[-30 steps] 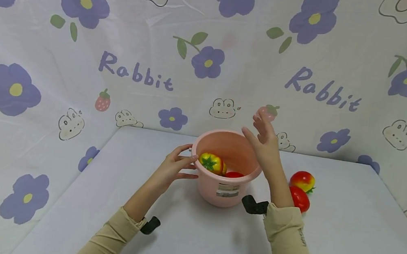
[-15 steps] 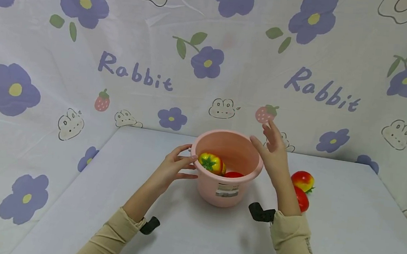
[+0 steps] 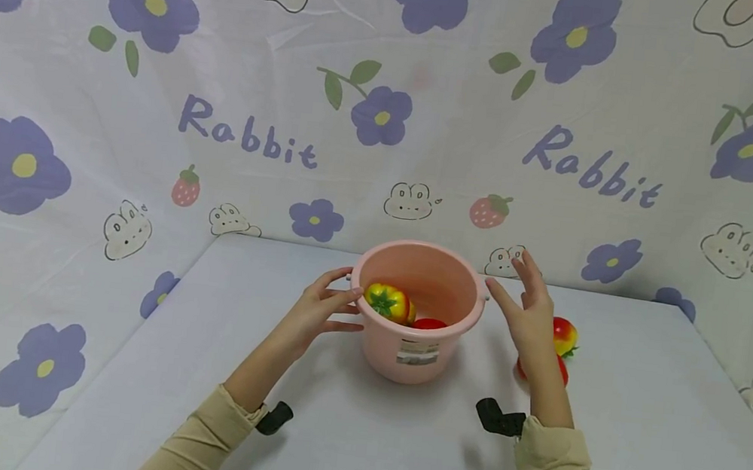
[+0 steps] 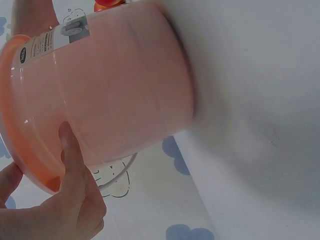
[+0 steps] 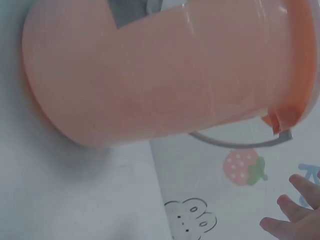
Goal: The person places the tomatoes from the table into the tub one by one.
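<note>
A pink plastic bucket [image 3: 379,350] stands upright on the white table, with a label on its front. My left hand [image 3: 318,309] grips its left rim, the thumb at the rim and other fingers against the outer wall. Apart from the bucket, just right of its rim, my right hand [image 3: 530,322] is raised with spread fingers and holds nothing. Inside the bucket lie a yellow-and-red toy fruit with a green star-shaped top [image 3: 386,302] and a red rounded piece [image 3: 431,324], partly hidden.
Behind the right forearm, a red-and-yellow toy fruit [image 3: 565,333] and a red one [image 3: 562,370] lie on the table [image 3: 645,412], partly covered. The bucket's grey handle [image 5: 240,144] hangs at its far side. A printed cloth [image 3: 453,144] closes off the back.
My right hand has moved right and down, from over the bucket's right rim to beside it, covering more of the loose fruit. The left hand and bucket stay put.
</note>
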`<state>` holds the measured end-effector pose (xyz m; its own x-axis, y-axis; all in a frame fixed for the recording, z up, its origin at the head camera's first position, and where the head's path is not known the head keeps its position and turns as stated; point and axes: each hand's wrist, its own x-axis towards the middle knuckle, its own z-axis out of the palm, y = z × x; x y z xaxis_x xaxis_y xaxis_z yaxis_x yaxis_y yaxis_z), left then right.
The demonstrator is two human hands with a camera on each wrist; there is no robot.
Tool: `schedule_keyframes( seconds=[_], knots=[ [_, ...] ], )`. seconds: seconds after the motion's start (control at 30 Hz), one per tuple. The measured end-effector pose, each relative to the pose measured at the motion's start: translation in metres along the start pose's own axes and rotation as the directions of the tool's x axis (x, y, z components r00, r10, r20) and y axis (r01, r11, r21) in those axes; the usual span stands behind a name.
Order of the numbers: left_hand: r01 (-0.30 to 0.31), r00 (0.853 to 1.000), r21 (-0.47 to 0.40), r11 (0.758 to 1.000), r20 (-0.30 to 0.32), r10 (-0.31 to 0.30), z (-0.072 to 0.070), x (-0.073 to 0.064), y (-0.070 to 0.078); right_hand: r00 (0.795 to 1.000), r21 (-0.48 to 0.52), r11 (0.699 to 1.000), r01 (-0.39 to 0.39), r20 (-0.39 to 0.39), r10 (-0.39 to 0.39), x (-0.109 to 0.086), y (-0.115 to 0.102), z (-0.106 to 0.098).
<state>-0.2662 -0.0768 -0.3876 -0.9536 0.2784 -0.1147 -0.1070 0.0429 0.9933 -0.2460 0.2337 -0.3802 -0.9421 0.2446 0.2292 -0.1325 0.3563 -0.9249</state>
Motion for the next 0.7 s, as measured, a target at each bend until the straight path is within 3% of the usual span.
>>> schedule_keyframes(
  seconds=[0.47,0.7],
  knots=[
    [0.007,1.000,-0.002,1.000,-0.002,-0.007,0.000,-0.001,0.000,0.991,0.054,0.991,-0.121,-0.044,0.123,-0.013,0.029,-0.020],
    [-0.001,1.000,-0.005,1.000,0.001,0.001,0.001,0.000,-0.001,0.977,0.043,0.985,-0.166,-0.126,0.170,-0.020,0.050,-0.026]
  ],
)
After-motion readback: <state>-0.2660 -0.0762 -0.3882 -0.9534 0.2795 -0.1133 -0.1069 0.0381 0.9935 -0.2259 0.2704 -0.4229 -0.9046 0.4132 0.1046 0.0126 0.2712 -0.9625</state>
